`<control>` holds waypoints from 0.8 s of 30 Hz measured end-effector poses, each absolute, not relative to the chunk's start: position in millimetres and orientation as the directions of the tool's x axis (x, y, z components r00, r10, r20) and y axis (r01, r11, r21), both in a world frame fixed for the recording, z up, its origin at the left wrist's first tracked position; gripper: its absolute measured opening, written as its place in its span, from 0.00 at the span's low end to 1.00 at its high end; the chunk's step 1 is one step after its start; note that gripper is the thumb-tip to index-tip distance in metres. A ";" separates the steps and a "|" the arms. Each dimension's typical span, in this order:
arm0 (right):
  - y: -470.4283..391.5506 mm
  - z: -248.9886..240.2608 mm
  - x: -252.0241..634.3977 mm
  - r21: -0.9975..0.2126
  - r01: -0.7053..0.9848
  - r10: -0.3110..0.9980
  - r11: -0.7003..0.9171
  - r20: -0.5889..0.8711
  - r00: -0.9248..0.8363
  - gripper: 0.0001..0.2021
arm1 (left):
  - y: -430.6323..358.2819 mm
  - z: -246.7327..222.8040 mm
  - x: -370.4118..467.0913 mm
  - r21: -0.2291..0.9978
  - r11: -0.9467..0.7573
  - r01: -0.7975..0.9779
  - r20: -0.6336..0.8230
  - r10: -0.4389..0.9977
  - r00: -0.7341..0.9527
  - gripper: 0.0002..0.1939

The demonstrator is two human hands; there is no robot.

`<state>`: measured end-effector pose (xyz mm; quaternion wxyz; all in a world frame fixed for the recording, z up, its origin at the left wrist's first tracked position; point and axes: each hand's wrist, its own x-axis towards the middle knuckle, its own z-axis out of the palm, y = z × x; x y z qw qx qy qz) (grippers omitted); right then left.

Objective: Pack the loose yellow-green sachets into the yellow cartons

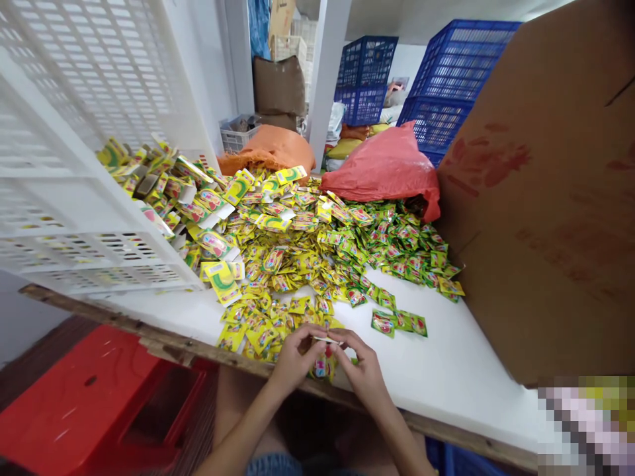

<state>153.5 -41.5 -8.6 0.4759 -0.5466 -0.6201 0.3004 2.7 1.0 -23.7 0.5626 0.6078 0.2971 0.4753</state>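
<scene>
At the table's front edge, my left hand [296, 360] and my right hand [363, 362] are closed on a small printed box [322, 367]. The fingertips and thumbs pinch its upper end from both sides, where a pale edge shows; part of the box is hidden behind the fingers. Just beyond my left hand lie loose yellow sachets [260, 330]. Green sachets [383, 322] lie on the white tabletop to the right of my hands. Further back, yellow folding boxes [221, 281] spill from a tipped white crate [99, 198] onto the heap.
A large cardboard box [536, 198] stands along the right side. An orange sack [278, 145] and a red sack [387, 168] lie behind the heap. Blue crates [446, 86] are stacked beyond. A red stool [74, 403] is at lower left, below the wooden table edge [109, 317].
</scene>
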 end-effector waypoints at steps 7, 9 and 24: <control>-41.0 -4.4 148.7 -0.879 0.465 0.968 0.105 0.198 0.156 0.10 | 0.1 -17.3 8.4 0.990 -0.130 -0.047 0.138 0.946 0.295 0.07; -38.3 -2.6 146.7 -0.888 0.451 0.967 0.093 0.189 0.173 0.11 | 2.3 -13.2 10.7 0.994 -0.108 -0.012 0.107 0.955 0.277 0.07; -50.5 -13.9 151.4 -0.912 0.397 0.975 0.105 0.172 0.137 0.12 | -1.0 -7.2 -2.6 0.994 -0.110 -0.012 0.104 0.895 0.434 0.09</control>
